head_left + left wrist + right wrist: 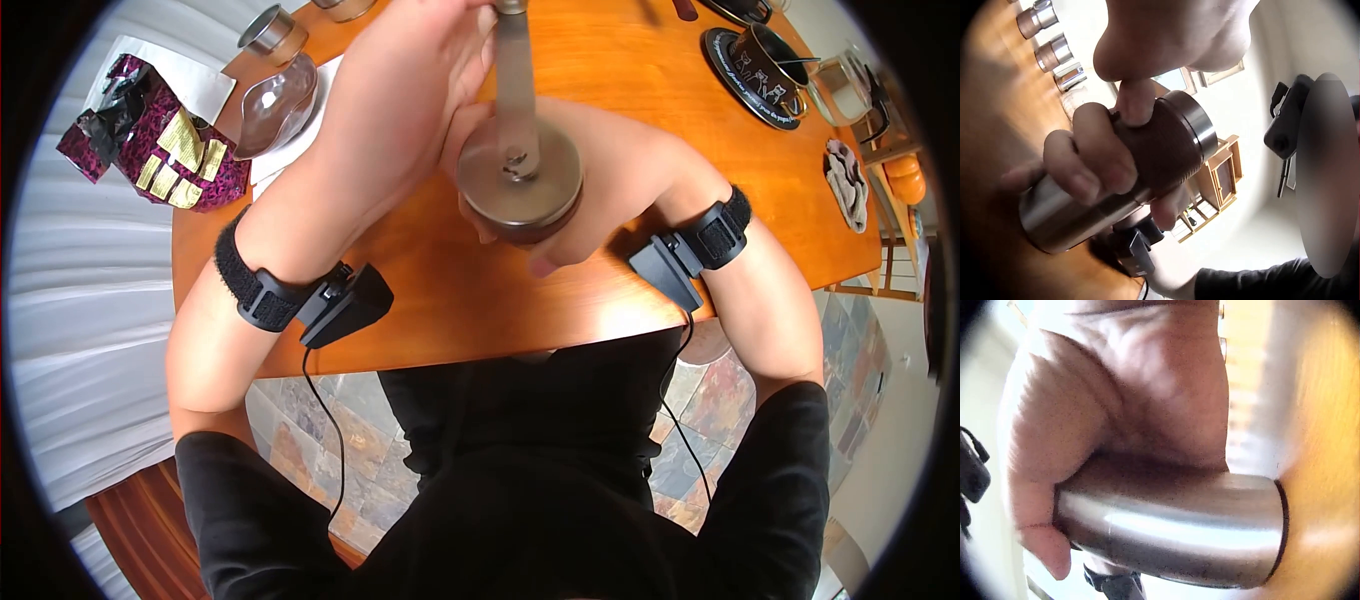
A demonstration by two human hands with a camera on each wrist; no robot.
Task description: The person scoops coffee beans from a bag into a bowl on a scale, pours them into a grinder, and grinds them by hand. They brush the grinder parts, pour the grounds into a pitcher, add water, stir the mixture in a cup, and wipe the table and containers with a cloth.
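A hand coffee grinder (521,185) with a steel body and a dark band round its upper part is in all three views. My right hand (620,170) grips its body, fingers wrapped round the dark band in the left wrist view and thumb along the side in the right wrist view. A flat metal crank (517,90) runs from the grinder's lid toward the top edge of the head view. My left hand (410,90) is up at the crank's outer end, its fingertips at the knob (511,5) and partly cut off by the frame.
A leopard-print bag (165,145) and a glass vessel (278,105) stand at the left of the wooden table (440,310). To the right are a black cup (770,65) on a saucer (725,62), a glass jar (842,90) and a folded cloth (846,185).
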